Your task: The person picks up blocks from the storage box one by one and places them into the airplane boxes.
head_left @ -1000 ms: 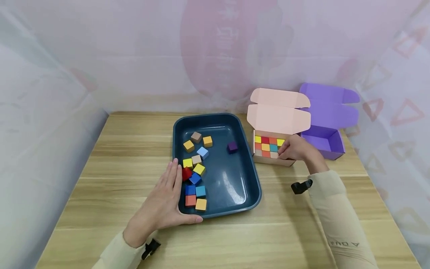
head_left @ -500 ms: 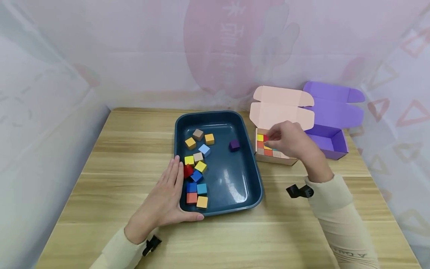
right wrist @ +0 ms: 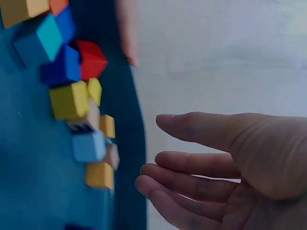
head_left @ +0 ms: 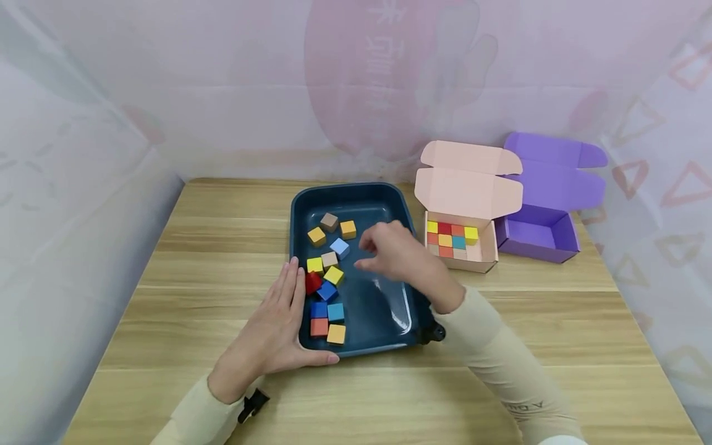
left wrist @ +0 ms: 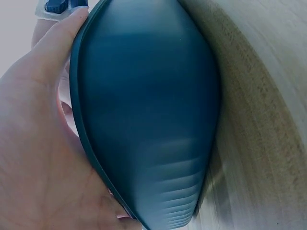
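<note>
A dark blue tray (head_left: 384, 315) holds several small coloured cubes, mostly along its left side. My left hand (head_left: 269, 337) rests against the tray's near left corner, fingers straight along the left rim and thumb along the front. In the left wrist view the tray's outer wall (left wrist: 148, 96) lies beside that palm. Above the tray hovers my right hand (head_left: 395, 253), thumb and fingers apart with nothing between them. Closest to its fingertips is a light blue cube (head_left: 340, 248), not touched. The right hand hides the purple cube's place in the head view.
Right of the tray stands an open peach box (head_left: 461, 264) with rows of coloured cubes inside. An open purple box (head_left: 536, 238) stands beside it, with no cubes visible in it. Both lids lean back toward the white fabric wall (head_left: 233, 123). A wooden table (head_left: 183, 278) bears everything.
My right hand has lifted out of the peach box and moved left over the tray, its fingers parted. The left hand has stayed at the tray's corner.
</note>
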